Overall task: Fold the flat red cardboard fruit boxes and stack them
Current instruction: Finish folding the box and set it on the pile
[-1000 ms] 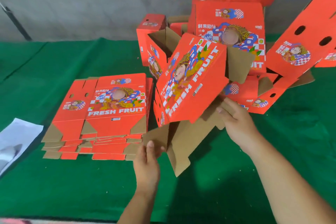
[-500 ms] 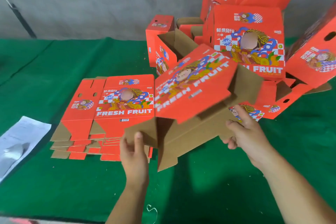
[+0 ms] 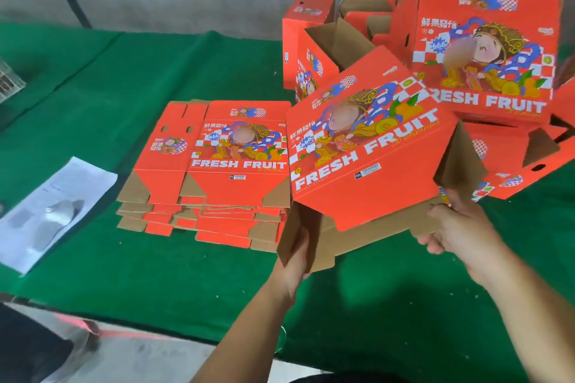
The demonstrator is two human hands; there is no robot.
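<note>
Box (image 3: 367,146) now swung from steeply tilted to printed face up, just right of the flat-blank stack (image 3: 205,171), left hand (image 3: 294,261) gripping its near-left brown flap, right hand (image 3: 457,227) curled under the right-hand flaps; bottom flaps not yet folded shut.

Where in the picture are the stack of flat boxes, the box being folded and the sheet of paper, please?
stack of flat boxes (image 3: 236,149): head view, printed top panel.
box being folded (image 3: 367,146): head view, printed red face.
sheet of paper (image 3: 56,211): head view, middle of the sheet.
</note>
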